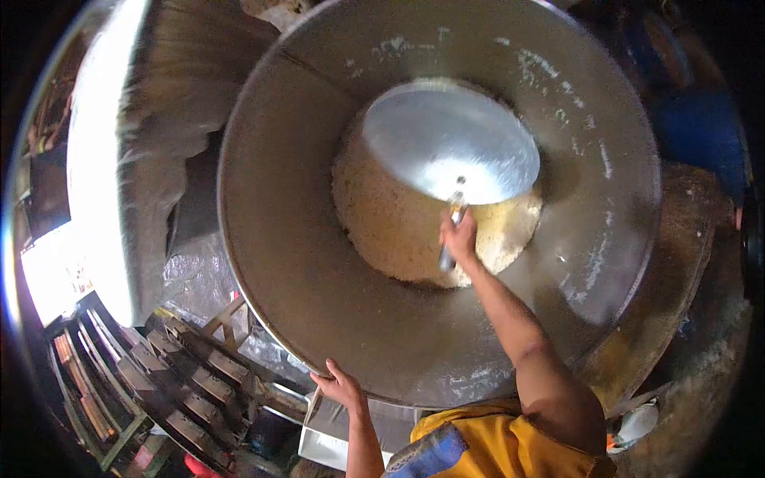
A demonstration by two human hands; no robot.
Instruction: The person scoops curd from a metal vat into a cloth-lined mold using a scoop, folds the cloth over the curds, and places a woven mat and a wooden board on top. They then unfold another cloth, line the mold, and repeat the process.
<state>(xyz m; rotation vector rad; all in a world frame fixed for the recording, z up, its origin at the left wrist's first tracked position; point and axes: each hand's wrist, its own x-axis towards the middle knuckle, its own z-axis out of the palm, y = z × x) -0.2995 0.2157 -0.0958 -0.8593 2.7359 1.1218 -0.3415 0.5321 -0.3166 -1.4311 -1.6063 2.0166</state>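
A large round metal vat (295, 239) fills the middle of the view, with a pale yellowish, grainy mass (382, 231) at its bottom. Inside it, my right hand (460, 235) is wrapped round the handle of a wide, shiny metal pan (454, 135), which is tilted over the pale mass. Whether the pan touches the mass cannot be made out. At the near left rim of the vat, my left hand (341, 385) rests with its fingers over the edge and the thumb raised.
Metal racks or slats (191, 382) stand at the lower left. A white box (323, 446) is below the vat's rim. Grey cloth or sheeting (171, 95) hangs at the upper left. A blue container (697, 131) stands at the right, above a brown curved surface (677, 239).
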